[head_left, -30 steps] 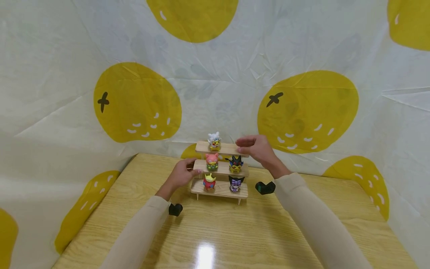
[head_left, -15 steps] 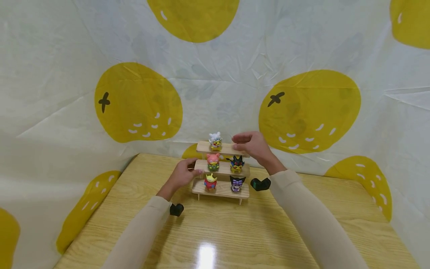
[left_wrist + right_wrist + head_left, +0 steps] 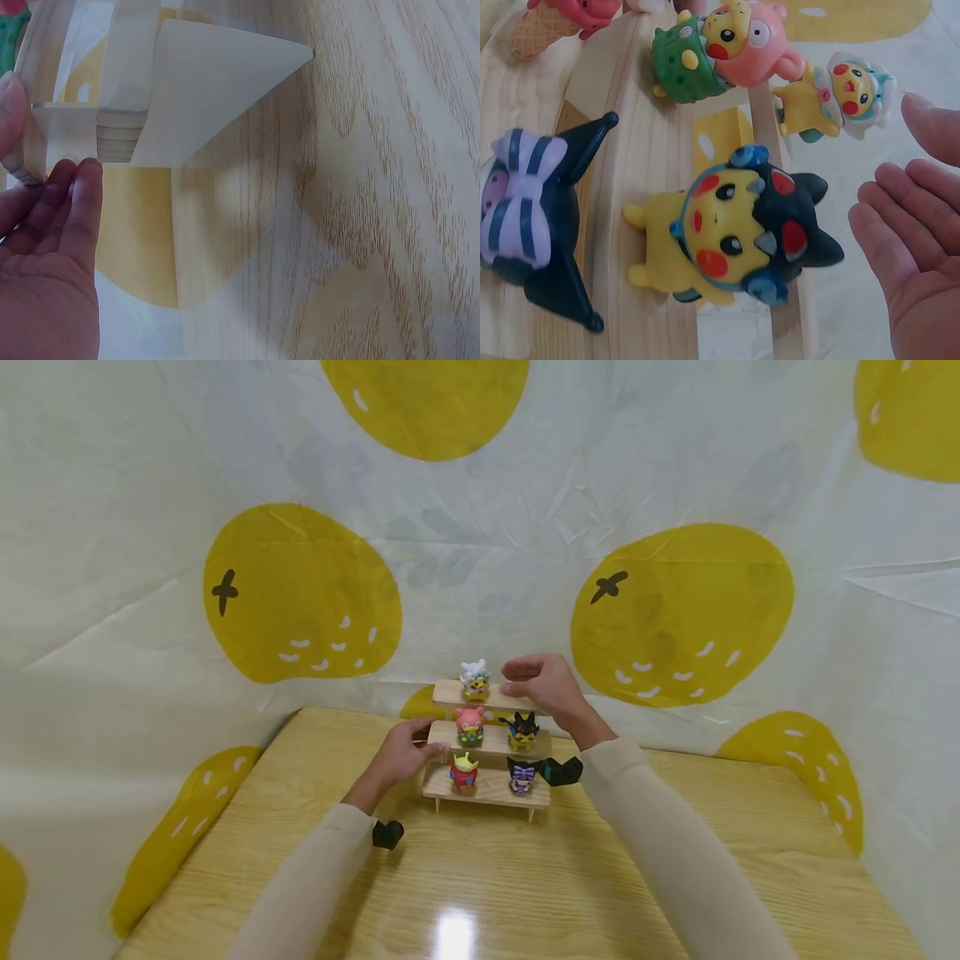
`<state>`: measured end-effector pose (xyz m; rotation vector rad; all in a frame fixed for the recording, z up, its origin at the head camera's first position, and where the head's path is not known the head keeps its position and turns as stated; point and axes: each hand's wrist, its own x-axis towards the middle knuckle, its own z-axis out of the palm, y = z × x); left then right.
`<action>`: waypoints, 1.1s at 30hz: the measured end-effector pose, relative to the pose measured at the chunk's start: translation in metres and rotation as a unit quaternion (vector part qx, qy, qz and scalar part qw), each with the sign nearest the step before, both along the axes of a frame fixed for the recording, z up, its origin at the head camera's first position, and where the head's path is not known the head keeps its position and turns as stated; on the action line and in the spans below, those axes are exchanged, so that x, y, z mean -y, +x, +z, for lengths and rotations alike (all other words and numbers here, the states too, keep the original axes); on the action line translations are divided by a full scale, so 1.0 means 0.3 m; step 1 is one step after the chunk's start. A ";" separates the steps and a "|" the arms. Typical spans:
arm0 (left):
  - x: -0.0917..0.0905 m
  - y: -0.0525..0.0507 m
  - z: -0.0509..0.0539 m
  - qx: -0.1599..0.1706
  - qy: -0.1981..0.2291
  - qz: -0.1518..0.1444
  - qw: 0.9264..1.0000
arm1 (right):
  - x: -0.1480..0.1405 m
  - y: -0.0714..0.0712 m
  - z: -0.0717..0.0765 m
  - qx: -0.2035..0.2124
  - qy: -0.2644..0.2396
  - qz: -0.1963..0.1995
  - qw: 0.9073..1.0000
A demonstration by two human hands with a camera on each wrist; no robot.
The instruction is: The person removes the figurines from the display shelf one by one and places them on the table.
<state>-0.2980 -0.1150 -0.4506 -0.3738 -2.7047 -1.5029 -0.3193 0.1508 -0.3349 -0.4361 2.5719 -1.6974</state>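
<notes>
A three-tier wooden display stand [image 3: 487,787] holds several small figurines. My left hand [image 3: 399,753] pinches the left end of its middle shelf, thumb above and fingers below, as the left wrist view shows. My right hand [image 3: 551,687] hovers at the top shelf, fingers fairly straight and holding nothing, just right of the white-hooded yellow figurine [image 3: 475,681]. On the middle shelf stand a pink-hooded figurine [image 3: 469,727] and a black-hooded yellow figurine [image 3: 720,232]. The bottom shelf carries a red-and-yellow figurine [image 3: 464,772] and a black figurine with a purple striped bow [image 3: 525,195].
The stand is on a wood-grain table [image 3: 480,868], close to a white cloth backdrop [image 3: 480,568] printed with large yellow fruit. Black wrist devices [image 3: 387,835] are worn at both cuffs; the right one partly overlaps the stand's right end in the head view.
My right hand has moved left along the top shelf, closer to the white-hooded figurine. The left hand keeps its hold on the middle shelf, and the figurines stay in place.
</notes>
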 end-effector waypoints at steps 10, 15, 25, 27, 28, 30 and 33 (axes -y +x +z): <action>0.003 -0.005 -0.008 0.001 0.004 -0.003 1.000 | 0.044 -0.018 -0.002 0.012 -0.005 -0.005 1.000; 0.007 -0.003 -0.005 0.005 0.003 -0.002 1.000 | 0.069 -0.025 0.002 0.025 -0.014 -0.011 1.000; 0.012 -0.004 -0.006 0.005 0.004 -0.001 1.000 | 0.121 -0.053 -0.003 0.032 -0.047 -0.014 0.998; 0.011 -0.005 -0.007 0.004 0.004 -0.002 1.000 | 0.130 -0.058 -0.006 0.038 -0.055 -0.013 0.998; 0.011 -0.006 -0.007 0.004 0.004 -0.002 1.000 | 0.136 -0.060 -0.007 0.041 -0.060 -0.013 0.997; 0.010 -0.008 -0.008 0.004 0.002 -0.002 1.000 | 0.145 -0.064 -0.010 0.042 -0.062 -0.014 0.997; 0.009 -0.009 -0.009 0.005 0.001 0.001 1.000 | 0.158 -0.066 -0.014 0.040 -0.060 -0.016 0.997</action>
